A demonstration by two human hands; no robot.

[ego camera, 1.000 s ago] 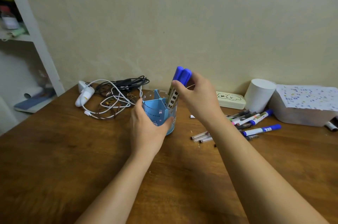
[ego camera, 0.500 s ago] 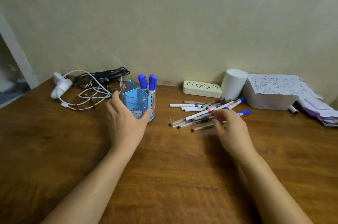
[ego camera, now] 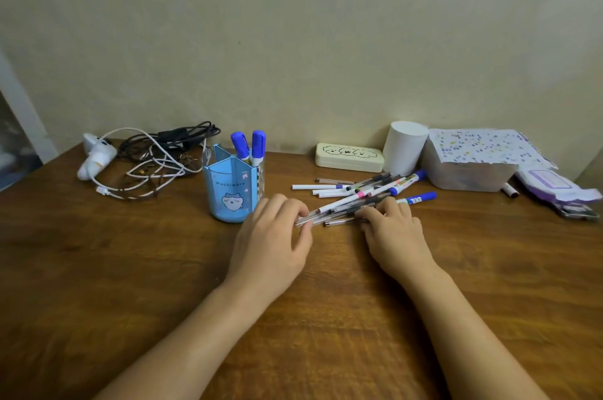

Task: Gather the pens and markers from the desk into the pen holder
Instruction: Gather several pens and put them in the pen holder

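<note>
Two blue-capped markers (ego camera: 249, 146) stand in pen holder (ego camera: 230, 192). Left hand (ego camera: 272, 241) fingers pinch pen pile (ego camera: 355, 199) end at holder's 4 o'clock. Right hand (ego camera: 393, 231) fingers curled together on pile.

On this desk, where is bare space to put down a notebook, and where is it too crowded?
Bare: the near desk left of the left hand, in front of the cables and holder; also right of the right hand. Crowded: the pen pile and back right by the box.
</note>
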